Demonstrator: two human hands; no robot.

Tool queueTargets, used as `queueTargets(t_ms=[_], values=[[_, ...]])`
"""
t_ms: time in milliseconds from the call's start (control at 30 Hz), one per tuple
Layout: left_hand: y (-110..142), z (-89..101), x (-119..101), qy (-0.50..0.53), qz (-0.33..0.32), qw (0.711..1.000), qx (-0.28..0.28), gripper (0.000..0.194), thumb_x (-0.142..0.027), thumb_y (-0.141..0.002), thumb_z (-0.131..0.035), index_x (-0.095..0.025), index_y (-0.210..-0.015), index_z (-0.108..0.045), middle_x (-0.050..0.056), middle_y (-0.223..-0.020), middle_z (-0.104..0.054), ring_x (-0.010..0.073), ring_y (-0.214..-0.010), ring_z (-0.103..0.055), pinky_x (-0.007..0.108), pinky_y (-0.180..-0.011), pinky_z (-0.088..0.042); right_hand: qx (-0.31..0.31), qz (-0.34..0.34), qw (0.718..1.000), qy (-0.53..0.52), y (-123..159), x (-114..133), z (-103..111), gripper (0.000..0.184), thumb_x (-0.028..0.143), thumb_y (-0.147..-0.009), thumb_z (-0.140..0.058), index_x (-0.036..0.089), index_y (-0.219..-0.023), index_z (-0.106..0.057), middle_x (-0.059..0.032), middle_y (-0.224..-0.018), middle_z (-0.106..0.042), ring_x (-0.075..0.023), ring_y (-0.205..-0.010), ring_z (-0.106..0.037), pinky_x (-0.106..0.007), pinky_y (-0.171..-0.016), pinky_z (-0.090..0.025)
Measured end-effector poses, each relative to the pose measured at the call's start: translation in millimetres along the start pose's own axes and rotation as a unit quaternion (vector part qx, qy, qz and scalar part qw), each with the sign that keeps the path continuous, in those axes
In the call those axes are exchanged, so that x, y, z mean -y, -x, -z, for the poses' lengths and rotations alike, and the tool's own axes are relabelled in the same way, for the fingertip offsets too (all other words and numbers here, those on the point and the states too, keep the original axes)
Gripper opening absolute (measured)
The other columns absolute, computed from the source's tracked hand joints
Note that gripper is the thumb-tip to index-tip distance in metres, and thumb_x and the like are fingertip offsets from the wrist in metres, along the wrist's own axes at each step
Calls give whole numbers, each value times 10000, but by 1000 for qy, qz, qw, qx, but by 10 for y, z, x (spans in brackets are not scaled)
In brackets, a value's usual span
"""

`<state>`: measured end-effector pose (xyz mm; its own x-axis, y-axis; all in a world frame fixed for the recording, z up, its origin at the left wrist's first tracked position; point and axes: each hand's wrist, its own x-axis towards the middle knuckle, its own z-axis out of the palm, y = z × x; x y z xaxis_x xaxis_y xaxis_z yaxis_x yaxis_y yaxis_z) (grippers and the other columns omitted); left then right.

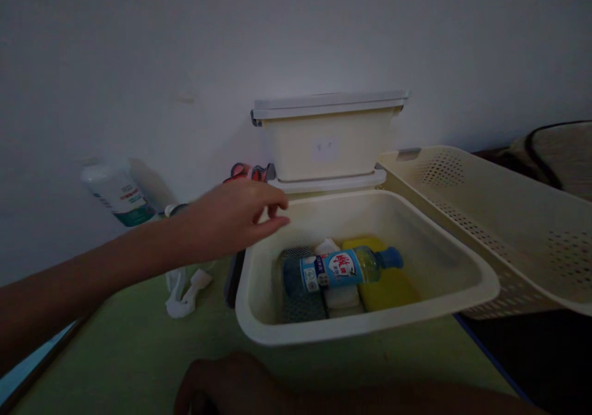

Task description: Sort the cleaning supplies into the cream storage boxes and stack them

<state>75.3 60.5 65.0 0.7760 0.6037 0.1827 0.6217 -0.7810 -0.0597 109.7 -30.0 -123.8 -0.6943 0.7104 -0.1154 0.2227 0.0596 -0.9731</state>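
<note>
My left hand [234, 217] reaches out over the left rim of a cream plastic bin [252, 313], fingers bent loosely with nothing in them. In the bin lies a bottle with a blue cap and label [340, 269] on its side, on top of a yellow sponge [388, 285], a white pad [341, 296] and a dark mesh pad [298, 307]. My right hand [226, 384] rests low at the bottom edge on the green table [124, 353], dark and curled; its fingers are hard to make out.
A lidded cream box [324, 140] stands behind the bin against the wall. A perforated cream basket [499, 217] leans at the right. A white spray bottle [123, 196], a white trigger nozzle [185, 295] and a red item [245, 171] lie at the left.
</note>
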Motion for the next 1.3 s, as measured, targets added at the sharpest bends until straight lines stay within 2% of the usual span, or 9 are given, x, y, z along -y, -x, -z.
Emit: queueTargets(t_ms=[67,133,233,367,467,667,833,1033,1300], values=[[230,11,152,6,71,993,-93,331,-351,-835,-385,-131,-871,-630,-1,-698,-611,94,-601,-488,216,-613,-361,-6,6,1000,-3,10,12,-7,184,267,-525,-597,225,-660,-481,56,-618,-490,-110,-564,-498,-186,-496,-366],[503,-110,301,12,150,979,-135,308,-334,-824,-364,-137,-804,-600,-12,-673,-599,82,-565,-448,202,-584,-357,-8,13,1000,-4,18,26,-7,196,261,-513,-602,226,-661,-478,57,-602,-487,-112,-554,-498,-183,-478,-362],[913,-540,503,61,231,968,-77,256,-348,-819,-399,-166,-857,-575,14,-746,-617,135,-644,-516,236,-600,-414,-26,22,999,-6,49,76,12,182,186,-525,-587,216,-663,-473,65,-582,-470,-93,-529,-481,-158,-458,-345],[1270,-1196,695,66,248,951,-174,314,-415,-789,-451,-172,-949,-569,109,-1048,-590,254,-998,-545,389,-903,-420,-34,33,999,15,123,168,57,145,128,-574,-561,201,-667,-477,68,-568,-471,-73,-501,-459,-140,-445,-331],[1346,-1422,757,111,287,934,-182,349,-432,-810,-417,-181,-1015,-547,106,-1133,-562,259,-1079,-521,417,-972,-386,-39,53,998,25,164,208,79,120,96,-603,-526,181,-681,-491,62,-581,-468,-57,-496,-443,-126,-443,-322],[1335,-1403,794,217,352,897,-153,408,-475,-801,-417,-154,-1025,-535,101,-1083,-587,243,-1014,-560,394,-914,-430,-28,65,997,21,164,218,112,131,61,-610,-517,171,-670,-478,80,-539,-430,-35,-447,-384,-131,-449,-301],[1339,-1417,826,264,361,881,-157,433,-455,-861,-321,-152,-1099,-519,108,-1157,-576,227,-1070,-538,390,-950,-402,-22,58,998,4,166,220,132,112,85,-628,-508,178,-661,-455,89,-524,-404,-35,-443,-354,-146,-453,-288],[1345,-1368,909,232,319,911,-124,437,-400,-897,-254,-151,-880,-612,97,-970,-651,214,-950,-581,359,-900,-431,-34,57,998,13,185,231,140,77,113,-655,-484,181,-658,-446,86,-529,-386,-40,-452,-317,-157,-448,-258],[1389,-1358,963,229,307,914,-135,436,-344,-912,-277,-110,-951,-642,117,-1030,-641,211,-992,-560,350,-928,-412,-55,19,997,54,190,290,124,99,82,-648,-472,179,-651,-455,71,-548,-392,-57,-489,-339,-171,-456,-250]])
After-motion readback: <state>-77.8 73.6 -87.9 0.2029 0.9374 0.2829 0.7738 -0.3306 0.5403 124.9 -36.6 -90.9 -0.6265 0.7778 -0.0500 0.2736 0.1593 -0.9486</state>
